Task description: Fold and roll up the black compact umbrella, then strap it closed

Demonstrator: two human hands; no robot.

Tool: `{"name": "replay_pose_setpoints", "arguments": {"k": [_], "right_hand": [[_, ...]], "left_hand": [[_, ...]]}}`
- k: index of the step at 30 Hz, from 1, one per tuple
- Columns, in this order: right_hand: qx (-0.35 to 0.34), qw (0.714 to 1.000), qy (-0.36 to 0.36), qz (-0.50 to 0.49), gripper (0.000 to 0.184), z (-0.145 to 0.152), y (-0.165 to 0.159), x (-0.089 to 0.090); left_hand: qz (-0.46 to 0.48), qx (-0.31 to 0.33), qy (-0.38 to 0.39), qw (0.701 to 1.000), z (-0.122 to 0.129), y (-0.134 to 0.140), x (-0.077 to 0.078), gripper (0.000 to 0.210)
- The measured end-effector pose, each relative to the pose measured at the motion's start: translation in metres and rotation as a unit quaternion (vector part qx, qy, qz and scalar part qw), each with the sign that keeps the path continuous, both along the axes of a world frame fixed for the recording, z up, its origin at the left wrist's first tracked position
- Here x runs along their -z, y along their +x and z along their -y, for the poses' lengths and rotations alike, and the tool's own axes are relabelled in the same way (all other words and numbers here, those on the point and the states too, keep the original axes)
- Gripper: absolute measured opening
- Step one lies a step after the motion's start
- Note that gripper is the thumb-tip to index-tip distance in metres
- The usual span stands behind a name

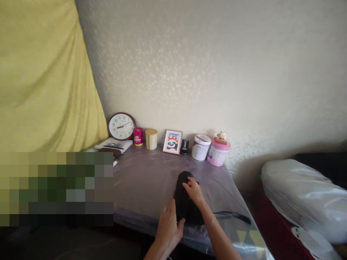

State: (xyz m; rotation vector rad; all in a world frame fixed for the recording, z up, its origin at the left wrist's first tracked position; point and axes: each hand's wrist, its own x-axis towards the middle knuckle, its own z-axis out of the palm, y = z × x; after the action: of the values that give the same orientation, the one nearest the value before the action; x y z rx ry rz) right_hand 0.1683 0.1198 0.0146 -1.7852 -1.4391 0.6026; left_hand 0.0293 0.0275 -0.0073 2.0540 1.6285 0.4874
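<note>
A black elongated bag (182, 202) lies lengthwise on the plastic-covered table, a dark strap (234, 215) trailing from it to the right. At its near left edge is my left hand (168, 224), fingers straight along the side and thumb against the near end, holding it. My right hand (193, 189) is closed in a pinch over the upper right part of the bag. What exactly sits between those fingertips is too small to make out, though they rest on the bag.
Along the wall stand a clock (121, 126), a pink can (138, 137), a yellow-lidded can (151, 139), a panda picture frame (172, 142), a black device (184, 147) and two tubs (201, 147). Right of the table (146, 180) lies a plastic-wrapped bundle (300, 191). A yellow curtain (46, 79) hangs left.
</note>
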Motion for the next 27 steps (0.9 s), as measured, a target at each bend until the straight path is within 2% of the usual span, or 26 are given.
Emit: {"name": "replay_pose_setpoints", "arguments": {"k": [3, 5, 9, 12, 15, 19, 22, 25, 27], "right_hand": [[-0.056, 0.993, -0.058, -0.085, 0.037, 0.004, -0.009, -0.001], [-0.078, 0.989, -0.066, -0.109, 0.032, 0.007, -0.013, 0.000], [-0.080, 0.995, -0.039, -0.050, 0.020, 0.014, -0.019, -0.001], [-0.076, 0.996, 0.004, 0.034, 0.020, 0.021, -0.023, -0.005], [-0.071, 0.992, 0.050, 0.096, 0.021, 0.028, -0.029, -0.007], [-0.104, 0.990, 0.086, 0.049, 0.024, 0.045, -0.032, -0.005], [-0.137, 0.977, 0.161, 0.022, 0.024, 0.061, -0.029, 0.001], [-0.162, 0.958, 0.226, 0.071, 0.025, 0.069, -0.023, 0.009], [-0.158, 0.952, 0.234, 0.120, 0.027, 0.065, -0.018, 0.015]], "left_hand": [[-0.007, 0.002, 0.011, 1.000, 0.000, 0.000, 0.003, 0.062], [-0.004, 0.002, 0.024, 1.000, 0.000, 0.000, 0.005, 0.062], [0.037, 0.003, 0.045, 0.998, 0.002, 0.000, 0.006, 0.076], [0.057, 0.011, 0.065, 0.996, 0.006, -0.001, 0.003, 0.082], [0.032, 0.031, 0.078, 0.996, 0.008, -0.003, 0.000, 0.079], [-0.011, 0.040, 0.069, 0.997, 0.006, -0.004, 0.003, 0.070], [-0.009, 0.041, 0.082, 0.996, 0.004, -0.004, 0.009, 0.064], [0.009, 0.041, 0.097, 0.994, 0.003, -0.004, 0.016, 0.062], [0.014, 0.038, 0.107, 0.993, 0.003, -0.003, 0.020, 0.062]]}}
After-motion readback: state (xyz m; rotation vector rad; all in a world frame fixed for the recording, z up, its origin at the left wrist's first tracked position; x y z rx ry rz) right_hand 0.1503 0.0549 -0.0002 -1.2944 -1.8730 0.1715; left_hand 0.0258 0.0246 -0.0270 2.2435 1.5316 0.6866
